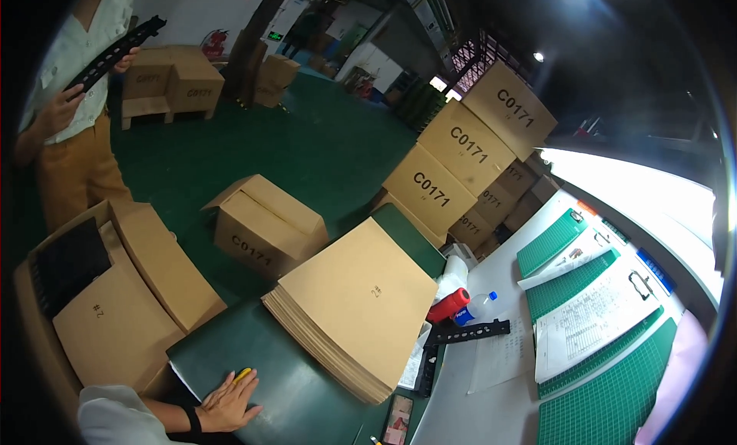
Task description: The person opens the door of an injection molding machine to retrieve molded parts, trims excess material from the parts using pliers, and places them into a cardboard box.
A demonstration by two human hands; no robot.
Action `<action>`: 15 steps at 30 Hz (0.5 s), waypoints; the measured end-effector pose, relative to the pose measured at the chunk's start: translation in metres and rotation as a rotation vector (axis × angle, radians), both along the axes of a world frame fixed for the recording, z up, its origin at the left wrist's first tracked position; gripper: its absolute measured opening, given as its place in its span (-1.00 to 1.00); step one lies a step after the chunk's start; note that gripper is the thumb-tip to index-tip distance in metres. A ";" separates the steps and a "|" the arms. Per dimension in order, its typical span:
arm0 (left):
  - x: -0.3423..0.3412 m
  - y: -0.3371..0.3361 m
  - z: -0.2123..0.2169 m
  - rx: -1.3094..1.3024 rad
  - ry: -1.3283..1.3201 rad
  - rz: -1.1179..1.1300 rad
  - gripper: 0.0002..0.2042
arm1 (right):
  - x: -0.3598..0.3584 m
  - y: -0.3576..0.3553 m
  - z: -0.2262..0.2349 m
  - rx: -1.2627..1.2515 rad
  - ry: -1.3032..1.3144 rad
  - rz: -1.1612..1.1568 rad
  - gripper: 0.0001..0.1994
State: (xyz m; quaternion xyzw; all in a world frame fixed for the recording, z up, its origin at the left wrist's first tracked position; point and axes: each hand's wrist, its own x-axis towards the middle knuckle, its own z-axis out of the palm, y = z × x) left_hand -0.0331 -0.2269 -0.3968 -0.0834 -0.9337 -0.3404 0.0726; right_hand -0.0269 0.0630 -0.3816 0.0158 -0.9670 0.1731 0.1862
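Flat on the dark green tabletop (292, 384) rests the left hand (229, 404), fingers spread, a yellow pen (242, 375) at its fingertips. Just beside lies a stack of brown sheets (357, 311). Right hand is out of view.

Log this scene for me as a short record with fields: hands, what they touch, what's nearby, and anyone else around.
Left hand: flat on the dark green table, a yellow object at its fingers, grip unclear
Right hand: not in view
Beside hand: stack of brown cardboard sheets
Left of table: open carton with black parts inside
Right: white bench with green cutting mats, black strip
Other person: standing, holding long black part
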 end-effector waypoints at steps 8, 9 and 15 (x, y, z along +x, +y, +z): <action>0.001 0.009 -0.026 0.083 0.224 0.109 -0.36 | 0.048 0.014 -0.056 -0.191 -0.027 0.081 -0.66; -0.006 0.018 -0.050 -0.006 0.358 0.134 -0.35 | 0.044 0.032 -0.084 -0.148 -0.203 -0.033 -0.68; 0.008 0.020 -0.037 0.033 0.295 0.184 -0.39 | 0.035 0.050 -0.066 -0.291 -0.140 0.147 -0.69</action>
